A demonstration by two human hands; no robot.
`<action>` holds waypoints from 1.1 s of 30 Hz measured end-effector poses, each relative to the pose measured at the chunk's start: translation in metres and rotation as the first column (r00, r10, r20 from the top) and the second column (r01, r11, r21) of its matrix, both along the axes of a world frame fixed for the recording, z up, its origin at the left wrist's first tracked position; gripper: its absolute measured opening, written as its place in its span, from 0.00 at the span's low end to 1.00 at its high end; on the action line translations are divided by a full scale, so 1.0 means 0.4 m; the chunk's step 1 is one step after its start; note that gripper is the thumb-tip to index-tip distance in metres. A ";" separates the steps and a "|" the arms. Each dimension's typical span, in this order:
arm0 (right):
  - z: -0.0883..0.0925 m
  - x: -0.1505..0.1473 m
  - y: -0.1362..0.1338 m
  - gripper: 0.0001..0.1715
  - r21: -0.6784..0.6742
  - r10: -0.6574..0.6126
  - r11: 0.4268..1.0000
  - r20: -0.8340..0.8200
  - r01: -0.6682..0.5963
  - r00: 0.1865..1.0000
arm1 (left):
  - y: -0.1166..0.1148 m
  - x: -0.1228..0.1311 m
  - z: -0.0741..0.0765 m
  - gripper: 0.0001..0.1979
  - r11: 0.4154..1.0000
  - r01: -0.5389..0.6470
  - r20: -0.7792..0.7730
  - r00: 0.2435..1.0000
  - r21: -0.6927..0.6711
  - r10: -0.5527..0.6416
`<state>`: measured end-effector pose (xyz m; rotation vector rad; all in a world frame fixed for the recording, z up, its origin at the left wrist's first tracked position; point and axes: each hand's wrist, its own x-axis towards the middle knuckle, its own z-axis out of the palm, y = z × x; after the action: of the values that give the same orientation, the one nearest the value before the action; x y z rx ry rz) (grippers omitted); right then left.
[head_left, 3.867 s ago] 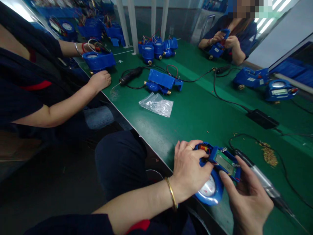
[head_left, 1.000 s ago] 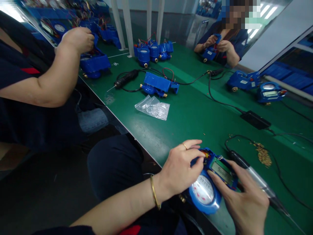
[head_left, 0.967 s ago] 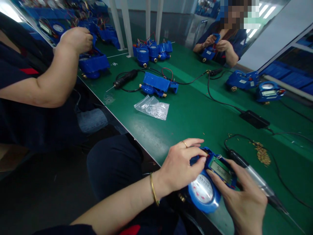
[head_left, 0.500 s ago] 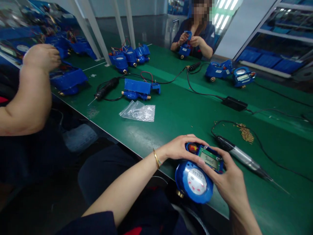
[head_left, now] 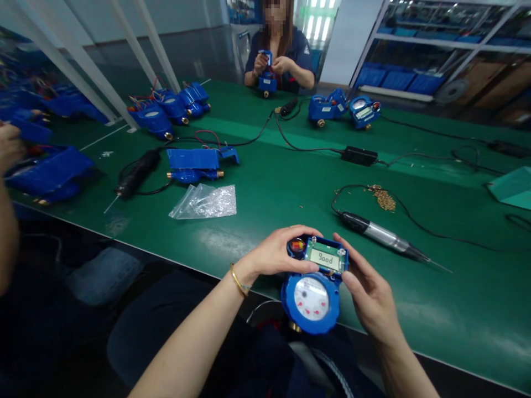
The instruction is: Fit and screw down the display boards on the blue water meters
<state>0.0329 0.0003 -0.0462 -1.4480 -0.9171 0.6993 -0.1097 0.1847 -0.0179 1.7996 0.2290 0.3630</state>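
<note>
A blue water meter [head_left: 312, 301] with a round white dial is held at the table's front edge. Its upper housing carries a green circuit board with a small display [head_left: 324, 259] that reads "good", and a red and yellow part sits in the recess to the left. My left hand [head_left: 280, 254] grips the housing from the left, thumb along the lower edge of the display. Around the housing's right side curl the fingers and thumb of my right hand [head_left: 367, 284]. A brass fitting [head_left: 295, 327] shows under the dial.
An electric screwdriver [head_left: 388, 236] lies beyond my right hand, near a pile of brass screws [head_left: 384, 199]. Left of centre are a plastic bag [head_left: 207, 202], another blue meter [head_left: 194, 165] and a black screwdriver [head_left: 139, 172]. Co-workers sit opposite [head_left: 277, 55] and at left, with meters.
My view has swung to the right, so the table's things sit further left. My right thumb has moved off the display to the housing's right side, and the meter is turned more level.
</note>
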 end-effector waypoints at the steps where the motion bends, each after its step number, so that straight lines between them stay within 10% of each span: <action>1: 0.002 -0.004 0.002 0.30 0.008 -0.003 1.000 0.007 0.003 1.000 | -0.002 0.001 0.000 0.27 1.000 0.002 0.012 1.000 -0.004 -0.002; 20: -0.019 -0.006 -0.001 0.29 0.093 -0.005 0.996 -0.053 0.010 0.999 | -0.032 0.041 0.018 0.26 0.976 -0.084 -0.020 0.996 0.200 0.090; 24: -0.023 -0.019 -0.018 0.20 0.143 -0.227 0.961 -0.080 0.236 0.971 | -0.031 0.040 0.018 0.26 0.981 -0.087 -0.041 0.995 0.173 0.095; 28: -0.004 -0.049 -0.038 0.08 0.140 -0.443 0.895 0.149 0.424 0.884 | -0.029 0.037 0.015 0.27 0.983 -0.115 -0.065 0.990 0.142 0.125; 33: 0.003 -0.085 -0.041 0.18 0.219 -0.368 0.929 0.626 0.298 0.688 | -0.029 0.041 0.017 0.27 0.986 -0.126 -0.060 0.989 0.109 0.133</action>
<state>-0.0010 -0.0163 -0.0449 -1.7448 -1.1511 -0.1729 -0.0934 0.1731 -0.0109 1.9077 0.3820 0.4135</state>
